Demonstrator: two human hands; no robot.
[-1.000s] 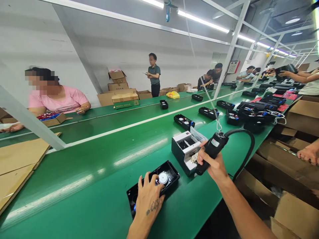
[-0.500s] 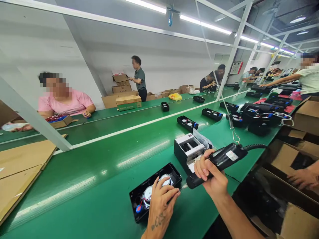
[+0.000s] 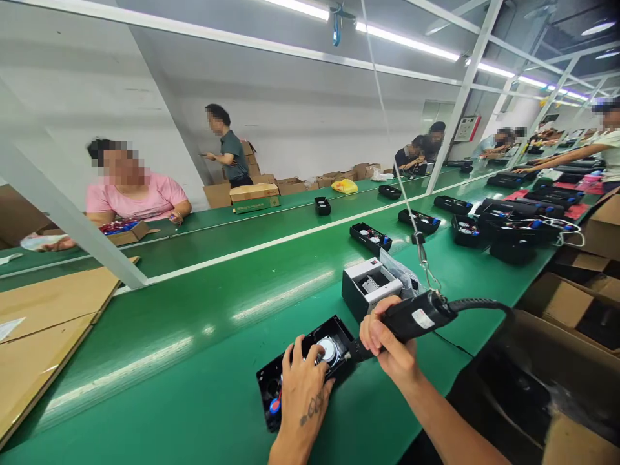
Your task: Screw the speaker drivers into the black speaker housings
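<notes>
A black open casing [image 3: 290, 374] with round silver speaker parts lies on the green conveyor belt [image 3: 194, 361] in front of me. My left hand [image 3: 305, 387] rests on it, fingers pressed on a round silver part [image 3: 330, 349]. My right hand [image 3: 387, 342] is closed round a black electric screwdriver [image 3: 411, 318] that hangs from a cord and chain; its tip points at the casing's right end. A white-topped box [image 3: 371, 284] stands just behind the tool.
More black casings [image 3: 371, 237] lie further along the belt, with a cluster [image 3: 513, 223] at right. Cardboard sheets [image 3: 43, 323] lie at left, open cartons [image 3: 571, 303] at right. A person in pink [image 3: 138, 194] sits opposite; others work or stand beyond. A slanted white frame post [image 3: 72, 226] crosses left.
My right hand has swung the screwdriver down and left, so its tip now reaches the casing's right end. My left hand has shifted on the casing. The standing person has walked left.
</notes>
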